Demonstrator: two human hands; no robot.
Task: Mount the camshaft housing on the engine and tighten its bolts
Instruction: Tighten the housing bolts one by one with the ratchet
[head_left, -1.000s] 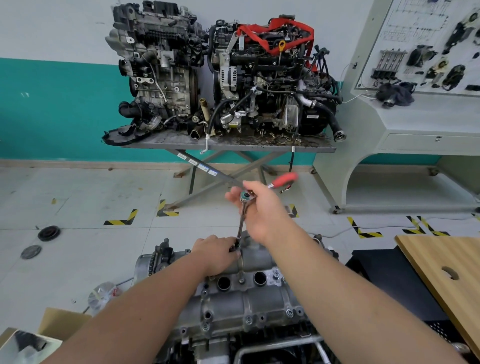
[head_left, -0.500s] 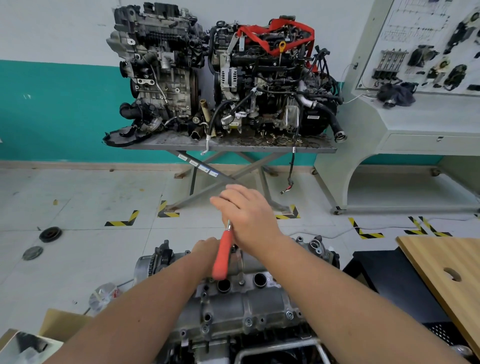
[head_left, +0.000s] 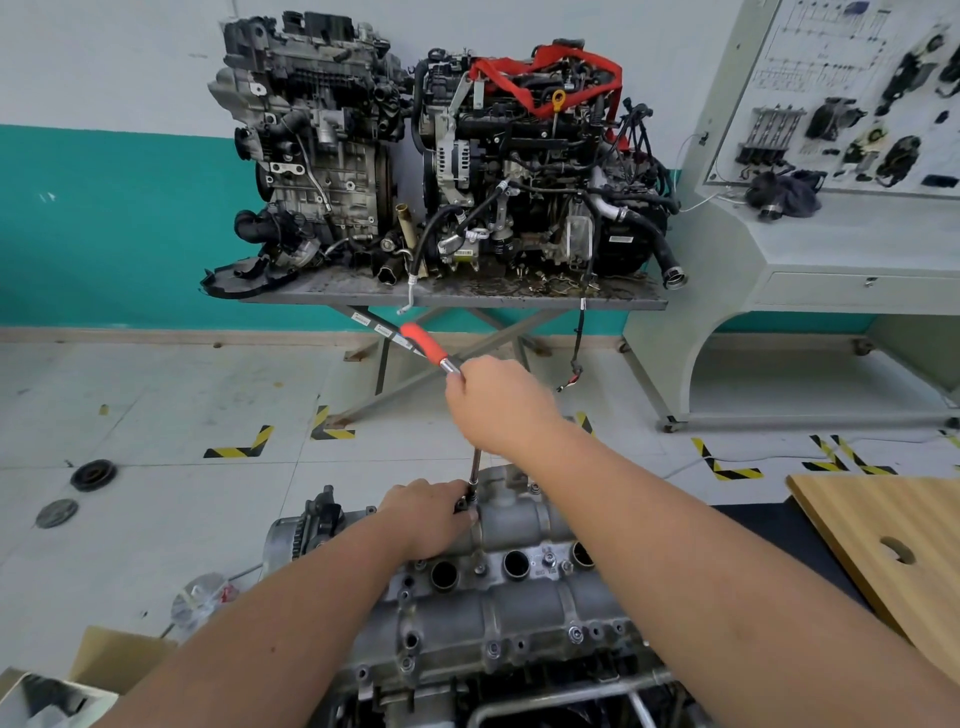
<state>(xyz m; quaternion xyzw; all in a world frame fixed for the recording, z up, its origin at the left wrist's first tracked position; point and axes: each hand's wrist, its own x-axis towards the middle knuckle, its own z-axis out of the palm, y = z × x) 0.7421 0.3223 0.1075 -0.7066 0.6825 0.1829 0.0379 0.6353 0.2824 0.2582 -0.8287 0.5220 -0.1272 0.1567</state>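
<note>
The housing (head_left: 519, 597) sits on the engine (head_left: 467, 691) at 6 o'clock in the head view, its grey casting running from lower left to upper right with three round bores open along its top. The right hand (head_left: 501, 408) is clenched around the head of a ratchet (head_left: 431, 349), whose red handle sticks out toward 10 o'clock above the knuckles. From under that hand a thin extension (head_left: 475, 465) drops nearly straight down to the far end of the housing. The left hand (head_left: 428, 514) pinches the lower end of the extension where it meets the casting; the bolt itself is hidden by the fingers.

At 12 o'clock two engines (head_left: 441, 150) stand side by side on a steel table (head_left: 467, 299). A training panel (head_left: 852, 98) is at 2 o'clock, a wooden board (head_left: 883, 519) at 4 o'clock, and a cardboard box (head_left: 119, 657) at 8 o'clock.
</note>
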